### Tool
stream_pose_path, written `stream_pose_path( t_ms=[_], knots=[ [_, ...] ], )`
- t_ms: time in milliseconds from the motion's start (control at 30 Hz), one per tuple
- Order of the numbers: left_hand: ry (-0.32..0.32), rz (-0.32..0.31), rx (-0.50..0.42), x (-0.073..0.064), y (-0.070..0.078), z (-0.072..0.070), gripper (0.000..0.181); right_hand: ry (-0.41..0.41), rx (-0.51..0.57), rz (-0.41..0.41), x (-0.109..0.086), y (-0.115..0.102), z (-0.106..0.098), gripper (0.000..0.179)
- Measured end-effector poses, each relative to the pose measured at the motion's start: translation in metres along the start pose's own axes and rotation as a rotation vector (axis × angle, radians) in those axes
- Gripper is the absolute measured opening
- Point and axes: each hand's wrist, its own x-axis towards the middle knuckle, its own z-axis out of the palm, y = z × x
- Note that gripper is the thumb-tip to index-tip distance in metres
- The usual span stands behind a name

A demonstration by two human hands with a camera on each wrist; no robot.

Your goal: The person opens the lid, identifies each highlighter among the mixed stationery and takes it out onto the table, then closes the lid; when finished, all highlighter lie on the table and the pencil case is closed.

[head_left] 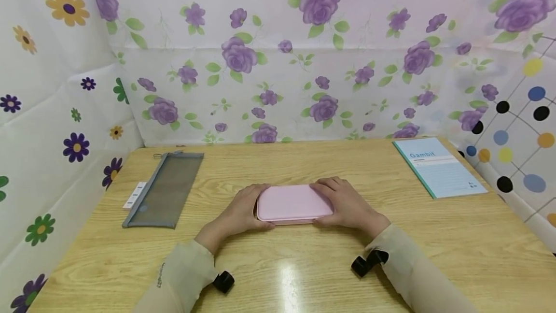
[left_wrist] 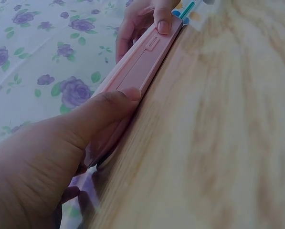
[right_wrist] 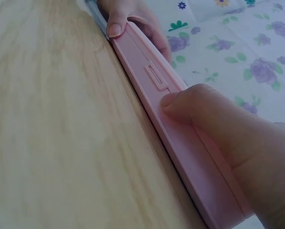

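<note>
A pink pencil case (head_left: 294, 203) with rounded corners lies flat at the middle of the wooden table, its lid closed. My left hand (head_left: 240, 210) grips its left end, the thumb (left_wrist: 117, 102) on the near side and the fingers round the far side. At the opposite end my right hand (head_left: 346, 205) grips it the same way, thumb (right_wrist: 180, 106) on the near side. A small latch (right_wrist: 155, 75) shows on the case's front face in the right wrist view. The case hides parts of the far fingers.
To the left lies a grey mesh zip pouch (head_left: 167, 192), with a white strip with small dark marks (head_left: 135, 195) beside it. A light blue notebook (head_left: 440, 167) lies at the back right. Flowered cloth (head_left: 278, 62) hangs behind the table (head_left: 304, 274).
</note>
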Motion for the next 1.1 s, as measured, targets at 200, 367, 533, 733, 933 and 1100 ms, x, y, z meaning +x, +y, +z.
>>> stream_pose_path(
  t_ms=[200, 367, 533, 733, 933, 1100],
  knots=[
    [0.003, -0.004, -0.023, 0.0010, 0.0004, 0.0001, 0.100, 0.029, 0.022, 0.004, -0.0021, 0.0006, 0.0028, 0.088],
    [0.015, 0.001, -0.017, 0.0031, -0.0013, 0.0018, 0.099, 0.024, 0.022, 0.015, -0.0027, 0.0013, 0.0028, 0.089],
    [0.034, 0.011, -0.033, 0.0021, -0.0010, 0.0032, 0.098, 0.025, 0.002, 0.008, -0.0023, 0.0026, 0.0040, 0.089],
    [0.047, -0.014, -0.057, -0.0003, -0.0010, 0.0054, 0.100, 0.018, -0.013, -0.026, -0.0003, 0.0031, 0.0019, 0.089],
    [0.057, -0.015, -0.079, -0.0002, -0.0008, 0.0074, 0.100, 0.026, -0.018, -0.041, -0.0003, 0.0024, -0.0024, 0.088],
    [0.050, -0.029, -0.081, -0.0007, -0.0017, 0.0075, 0.101, 0.030, -0.019, -0.065, 0.0007, 0.0024, -0.0043, 0.086]
  ],
)
